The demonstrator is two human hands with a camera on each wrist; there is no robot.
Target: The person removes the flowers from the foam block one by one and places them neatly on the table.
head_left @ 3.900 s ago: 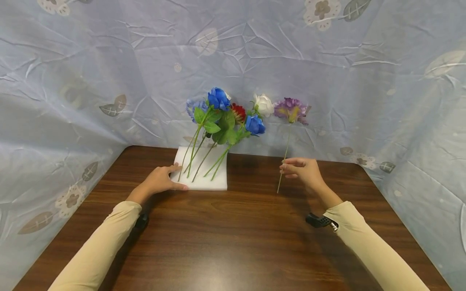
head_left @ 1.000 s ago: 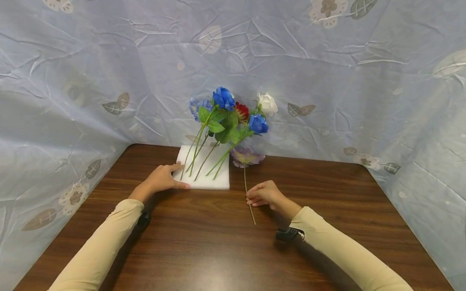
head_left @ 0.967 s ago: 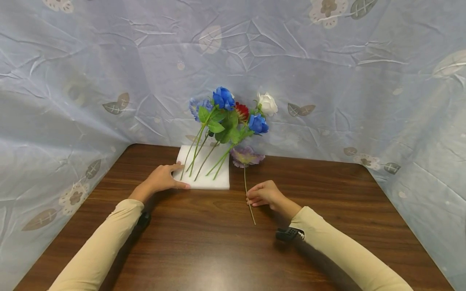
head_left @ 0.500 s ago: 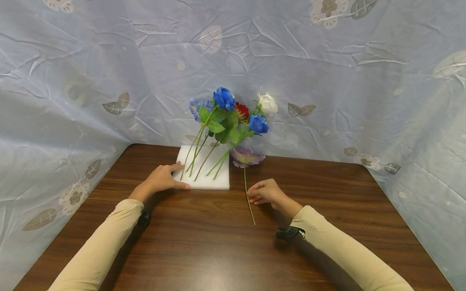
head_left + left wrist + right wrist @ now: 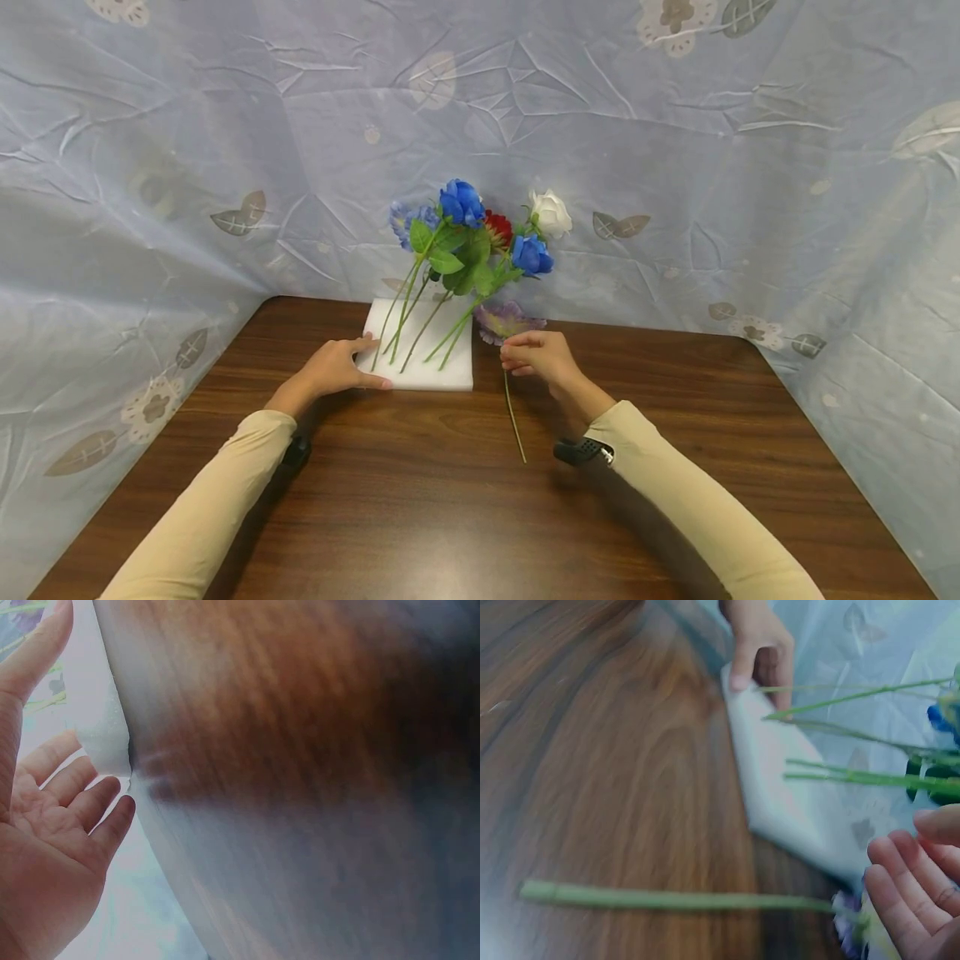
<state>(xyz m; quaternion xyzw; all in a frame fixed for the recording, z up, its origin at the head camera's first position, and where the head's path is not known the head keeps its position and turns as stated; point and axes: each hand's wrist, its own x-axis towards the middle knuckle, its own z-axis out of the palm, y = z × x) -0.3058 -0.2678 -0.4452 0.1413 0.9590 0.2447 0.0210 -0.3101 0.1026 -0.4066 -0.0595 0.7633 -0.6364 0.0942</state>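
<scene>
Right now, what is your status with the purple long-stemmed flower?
Left hand on white square foam. Right hand at purple flower, grip unclear. Flower on brown table. Green stems close beside.

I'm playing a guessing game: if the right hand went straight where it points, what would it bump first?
Probably the purple flower, close by the right hand, then the white block, but depth is hard to tell.

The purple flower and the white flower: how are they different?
Colour: the purple flower has purple petals with a yellowish part, while the white flower looks white all over.
Pose: the purple flower lies low on the table; the white flower is raised.
Shape: the purple flower's petals spread wide and ruffled, while the white flower's are bunched, rose-like.
Both are single blooms.
</scene>
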